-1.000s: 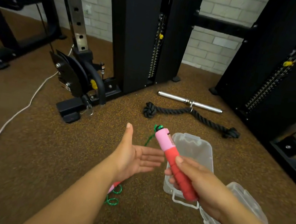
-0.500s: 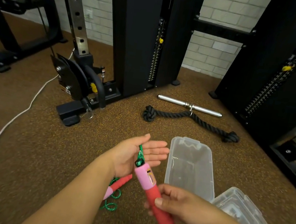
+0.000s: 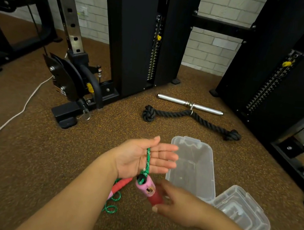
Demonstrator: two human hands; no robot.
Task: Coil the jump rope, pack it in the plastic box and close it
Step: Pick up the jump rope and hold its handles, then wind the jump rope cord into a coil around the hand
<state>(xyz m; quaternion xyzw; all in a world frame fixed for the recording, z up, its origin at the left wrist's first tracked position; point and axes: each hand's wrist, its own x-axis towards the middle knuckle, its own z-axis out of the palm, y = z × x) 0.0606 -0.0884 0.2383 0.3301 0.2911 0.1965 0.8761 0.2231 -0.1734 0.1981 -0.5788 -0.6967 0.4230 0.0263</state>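
The jump rope has a green cord (image 3: 147,160) and pink-and-red handles. My left hand (image 3: 141,158) is flat, palm up, fingers apart, and the cord lies across its palm. My right hand (image 3: 178,206), blurred, grips one handle (image 3: 148,190) just below the left palm. The other handle (image 3: 119,186) hangs under my left wrist, with green cord loops (image 3: 111,204) on the floor beneath. The clear plastic box (image 3: 191,167) stands open on the floor right of my hands. Its lid (image 3: 241,210) lies beside it at the lower right.
A black rope attachment (image 3: 190,119) and a chrome bar (image 3: 189,104) lie on the brown floor beyond the box. Black gym machine columns (image 3: 138,33) stand behind, a pulley base (image 3: 72,86) at the left, and a white cable (image 3: 13,118) runs across the floor.
My right hand has brought the handle down and to the left, from over the box to under the left palm. The cord now drapes over my left palm.
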